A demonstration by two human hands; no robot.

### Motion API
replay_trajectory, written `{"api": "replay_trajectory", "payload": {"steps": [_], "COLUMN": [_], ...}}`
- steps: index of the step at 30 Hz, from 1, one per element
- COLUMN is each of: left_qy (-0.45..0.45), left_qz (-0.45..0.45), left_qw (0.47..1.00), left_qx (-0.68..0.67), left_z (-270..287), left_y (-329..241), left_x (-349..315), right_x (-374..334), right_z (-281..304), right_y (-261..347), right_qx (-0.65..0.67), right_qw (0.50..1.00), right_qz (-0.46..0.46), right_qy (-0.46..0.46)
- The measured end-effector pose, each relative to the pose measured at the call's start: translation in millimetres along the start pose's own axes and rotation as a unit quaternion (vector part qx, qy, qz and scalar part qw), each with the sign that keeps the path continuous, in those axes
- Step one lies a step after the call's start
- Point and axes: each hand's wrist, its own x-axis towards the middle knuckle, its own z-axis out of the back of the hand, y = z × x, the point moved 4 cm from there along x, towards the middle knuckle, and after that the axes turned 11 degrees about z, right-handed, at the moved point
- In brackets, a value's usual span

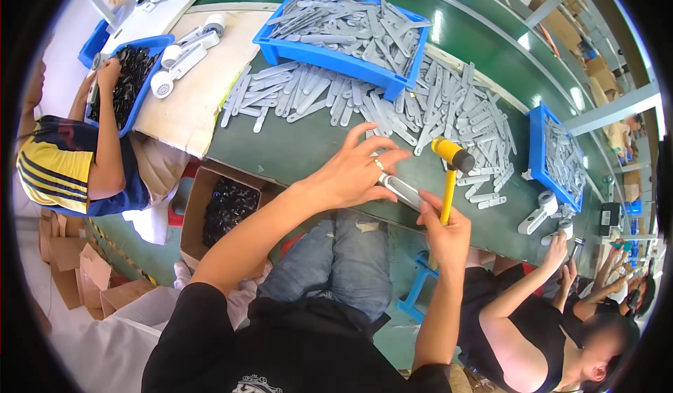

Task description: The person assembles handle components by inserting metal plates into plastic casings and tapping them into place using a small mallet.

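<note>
My left hand (354, 171) rests on the green work surface (294, 148), its fingers pinning one flat grey plastic part (401, 190) at the near edge. My right hand (443, 228) grips the yellow handle of a small mallet (449, 171), whose black-and-yellow head hovers just above and to the right of that part. A wide pile of grey plastic parts (392, 102) spreads across the surface just beyond both hands.
A blue tray (329, 57) heaped with grey parts sits behind the pile; another blue tray (540, 148) stands at the right. A person at left reaches into a blue bin of black parts (126, 78). Another person sits at my right. A cardboard box (200, 211) stands below the bench.
</note>
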Motion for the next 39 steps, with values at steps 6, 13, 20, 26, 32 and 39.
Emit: {"api": "replay_trajectory", "payload": {"steps": [6,13,20,26,32,39], "left_qy": [-0.052,-0.050,-0.047,-0.013,-0.006,-0.002], "left_qz": [-0.025,-0.088,-0.070,-0.052,-0.032,-0.031], "left_qw": [0.998,0.995,0.996,0.999,0.999,0.999], "left_qx": [-0.014,-0.015,-0.015,-0.011,-0.014,-0.034], "left_z": [0.2,3.3,1.3,-1.5,-1.7,-3.7], "left_y": [3.7,-2.0,-2.9,1.3,1.8,3.4], "left_x": [-0.8,0.0,2.4,3.4,2.9,4.5], "right_x": [16.0,18.2,24.6,14.0,8.9,-2.2], "right_z": [6.4,5.3,6.4,-1.0,-1.2,-2.1], "right_y": [8.4,12.1,-4.7,-14.7,-16.3,-7.9], "right_qx": [-0.030,-0.067,0.044,0.216,0.207,0.093], "right_qw": [0.995,0.989,0.968,0.931,0.941,0.983], "right_qz": [-0.029,-0.084,-0.200,-0.242,-0.242,-0.147], "right_qy": [0.089,0.098,0.145,0.165,0.118,0.052]}}
